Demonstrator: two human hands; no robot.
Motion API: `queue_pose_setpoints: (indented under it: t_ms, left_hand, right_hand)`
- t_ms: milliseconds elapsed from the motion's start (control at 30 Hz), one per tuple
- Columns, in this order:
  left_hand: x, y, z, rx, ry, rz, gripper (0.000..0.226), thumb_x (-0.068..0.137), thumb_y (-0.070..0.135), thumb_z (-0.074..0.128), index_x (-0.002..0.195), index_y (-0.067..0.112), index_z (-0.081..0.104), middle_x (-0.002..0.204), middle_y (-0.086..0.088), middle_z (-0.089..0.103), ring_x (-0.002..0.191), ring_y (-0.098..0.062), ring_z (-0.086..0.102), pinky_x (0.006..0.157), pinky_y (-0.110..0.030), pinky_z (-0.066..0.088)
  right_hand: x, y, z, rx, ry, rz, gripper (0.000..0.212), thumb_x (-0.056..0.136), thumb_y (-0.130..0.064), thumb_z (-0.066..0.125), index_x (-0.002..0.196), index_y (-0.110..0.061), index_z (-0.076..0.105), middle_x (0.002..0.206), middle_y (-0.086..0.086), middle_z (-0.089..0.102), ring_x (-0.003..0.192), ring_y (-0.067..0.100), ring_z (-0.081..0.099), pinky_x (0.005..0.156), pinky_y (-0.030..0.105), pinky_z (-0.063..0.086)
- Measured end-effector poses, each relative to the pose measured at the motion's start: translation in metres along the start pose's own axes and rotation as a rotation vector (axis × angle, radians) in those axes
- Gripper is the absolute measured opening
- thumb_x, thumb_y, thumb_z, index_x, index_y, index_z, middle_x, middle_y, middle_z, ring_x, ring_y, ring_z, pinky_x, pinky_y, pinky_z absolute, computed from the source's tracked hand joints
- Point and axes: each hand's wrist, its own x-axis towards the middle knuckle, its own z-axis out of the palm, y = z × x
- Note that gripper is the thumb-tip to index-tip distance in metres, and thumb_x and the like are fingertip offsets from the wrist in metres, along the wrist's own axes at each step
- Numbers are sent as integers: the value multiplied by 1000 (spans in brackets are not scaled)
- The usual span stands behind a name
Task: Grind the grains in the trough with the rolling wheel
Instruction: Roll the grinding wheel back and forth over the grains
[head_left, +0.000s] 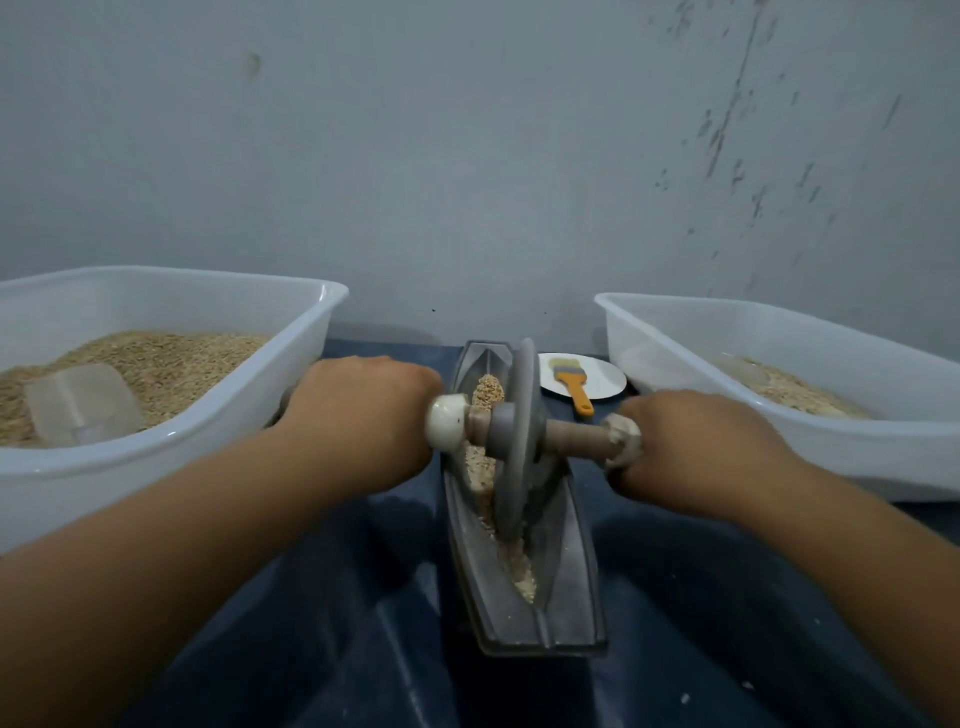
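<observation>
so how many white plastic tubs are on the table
2. One white tub sits left of the trough, full of grain with a scoop in it. The other tub sits right, holding a little grain.

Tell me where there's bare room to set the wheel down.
Bare blue tabletop lies near you on both sides of the trough, under your forearms. Farther back is crowded: left tub, right tub, and plate with brush.

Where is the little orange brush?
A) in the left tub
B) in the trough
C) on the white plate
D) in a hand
C: the brush lies on the white plate behind the trough, between wheel and right tub.
</observation>
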Motion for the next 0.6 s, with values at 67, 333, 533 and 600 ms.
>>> queue_pose_setpoints:
  t_ms: [67,333,533,600]
  left_hand:
    - [22,-3,12,6,12,-32,15,80,31,61,78,29,46,68,10,45,67,-14,48,64,-31,38]
    - [68,-16,27,-109,16,-40,58,75,32,68,127,33,41,103,0,62,88,-26,59,71,-37,45]
    - [36,-6,17,-12,-5,-35,45,76,41,68,115,31,50,88,7,58,85,-22,59,73,-35,48]
    - [20,1,10,42,10,-15,18,80,36,63,94,30,52,71,9,46,72,-17,51,65,-32,40]
  right_hand:
    - [34,-4,14,-17,49,41,11,75,-35,56,71,-28,49,71,-9,55,65,14,53,52,26,32]
    - [91,0,33,1,228,36,16,69,-28,61,68,-29,44,63,-11,45,58,18,44,47,23,23]
    - [58,5,27,21,117,-18,12,66,-37,56,66,-30,46,69,-12,53,62,15,50,49,23,27]
    - [39,5,19,45,69,-28,13,70,-38,59,69,-29,49,71,-10,57,63,11,51,50,24,33]
